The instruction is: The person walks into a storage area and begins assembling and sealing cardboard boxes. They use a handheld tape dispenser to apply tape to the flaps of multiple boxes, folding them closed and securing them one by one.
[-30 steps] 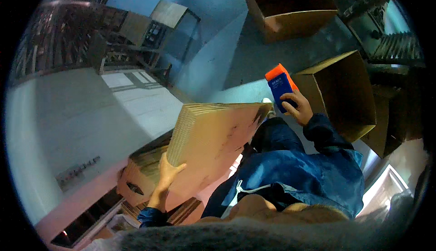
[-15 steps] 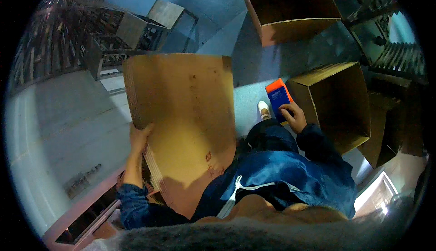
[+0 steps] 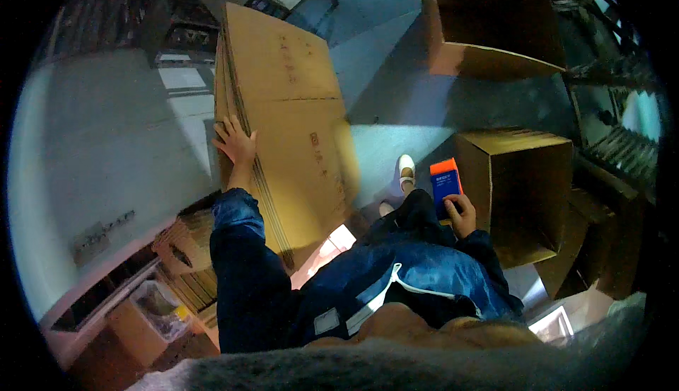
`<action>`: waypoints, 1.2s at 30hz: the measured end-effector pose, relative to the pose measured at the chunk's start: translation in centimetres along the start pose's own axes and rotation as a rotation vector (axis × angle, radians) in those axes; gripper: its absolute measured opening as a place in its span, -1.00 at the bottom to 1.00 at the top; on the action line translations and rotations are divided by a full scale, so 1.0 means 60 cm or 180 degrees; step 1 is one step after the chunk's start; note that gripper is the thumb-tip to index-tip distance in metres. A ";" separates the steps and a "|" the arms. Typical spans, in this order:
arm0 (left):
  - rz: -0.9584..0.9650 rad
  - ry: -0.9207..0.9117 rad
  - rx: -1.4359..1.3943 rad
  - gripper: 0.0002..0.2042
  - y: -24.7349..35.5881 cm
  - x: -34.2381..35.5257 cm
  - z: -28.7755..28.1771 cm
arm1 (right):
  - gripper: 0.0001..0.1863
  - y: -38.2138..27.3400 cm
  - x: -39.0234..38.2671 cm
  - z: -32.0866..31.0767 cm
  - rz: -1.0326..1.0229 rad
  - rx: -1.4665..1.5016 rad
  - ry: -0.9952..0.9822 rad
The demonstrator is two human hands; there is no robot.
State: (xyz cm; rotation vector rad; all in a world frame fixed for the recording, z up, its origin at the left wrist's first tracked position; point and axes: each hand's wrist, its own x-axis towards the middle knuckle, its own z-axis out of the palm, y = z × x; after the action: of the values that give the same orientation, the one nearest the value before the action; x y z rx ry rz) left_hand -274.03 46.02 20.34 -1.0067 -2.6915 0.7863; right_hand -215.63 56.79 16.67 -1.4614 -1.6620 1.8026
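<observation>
The left arm, in a dark blue sleeve, reaches up and forward from the body. The left hand (image 3: 235,141) lies with fingers spread on the near edge of a stack of flattened cardboard boxes (image 3: 283,122), gripping that edge; the thumb side is hidden behind the stack, so how far the fingers wrap cannot be told. The stack stands nearly upright, tilted away from the hand, its broad brown face to the right of the grip. Its lower corner is cut off behind the left sleeve.

The right arm is bent close to the body. The right hand (image 3: 463,214) closes around the lower end of 1 small blue and orange box (image 3: 445,182), which rises upright above the grip. The fingertips are partly hidden behind it.

Just right of that grip stands 1 open cardboard carton (image 3: 527,193), its inside dark. 1 white shoe (image 3: 405,168) shows on the floor left of the small box. Another open carton (image 3: 488,23) sits well beyond, partly cut off.
</observation>
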 end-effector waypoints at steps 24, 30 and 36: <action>-0.1056 -0.0955 -0.1353 -0.39 -0.118 -0.211 0.249 | -0.80 0.259 -0.404 0.049 0.1508 -0.0681 0.1114; -0.1035 -0.1026 -0.1699 -0.40 -0.145 -0.190 0.341 | -0.77 0.420 -0.545 0.143 0.2043 -0.0825 0.1593; -0.0958 -0.1321 -0.2523 -0.40 -0.189 -0.158 0.424 | -0.74 0.480 -0.594 0.164 0.2202 -0.0403 0.1449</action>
State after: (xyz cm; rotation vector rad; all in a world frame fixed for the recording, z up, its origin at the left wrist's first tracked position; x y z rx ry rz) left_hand -281.43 21.99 5.01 -0.5339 -3.4947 -0.1947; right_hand -195.96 15.42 6.73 -2.4969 -1.1284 1.4660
